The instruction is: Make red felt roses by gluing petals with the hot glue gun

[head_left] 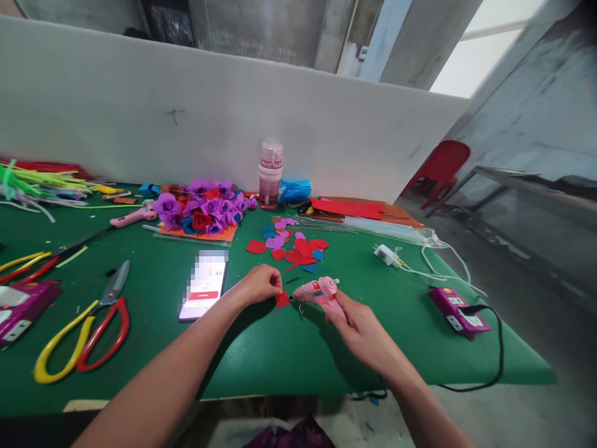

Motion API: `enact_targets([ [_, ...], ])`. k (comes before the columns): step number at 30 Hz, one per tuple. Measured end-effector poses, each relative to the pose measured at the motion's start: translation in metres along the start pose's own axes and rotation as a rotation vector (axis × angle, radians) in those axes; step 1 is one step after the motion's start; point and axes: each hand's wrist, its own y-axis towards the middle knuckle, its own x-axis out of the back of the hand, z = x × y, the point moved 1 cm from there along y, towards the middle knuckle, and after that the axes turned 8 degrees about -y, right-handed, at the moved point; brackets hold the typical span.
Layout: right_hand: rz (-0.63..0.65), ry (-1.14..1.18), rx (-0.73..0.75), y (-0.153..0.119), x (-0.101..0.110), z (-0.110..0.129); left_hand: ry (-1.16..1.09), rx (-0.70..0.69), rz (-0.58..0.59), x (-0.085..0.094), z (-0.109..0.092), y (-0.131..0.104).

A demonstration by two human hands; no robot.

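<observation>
Your left hand [262, 284] pinches a small red piece [282, 300] over the green table [261, 367]. Your right hand [359, 318] is wrapped round the pink glue gun [313, 290], nozzle [293, 298] right by that piece; can't tell if touching. Loose cutouts [303, 250] lie just beyond, phone [205, 302] left.
</observation>
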Motion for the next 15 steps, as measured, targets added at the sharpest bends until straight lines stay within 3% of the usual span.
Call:
enact_targets([
  [15,-0.014,0.025,0.002,-0.0011,0.0010,0.0001,0.019,0.006,-0.004,-0.0002,-0.0026,-0.0004],
])
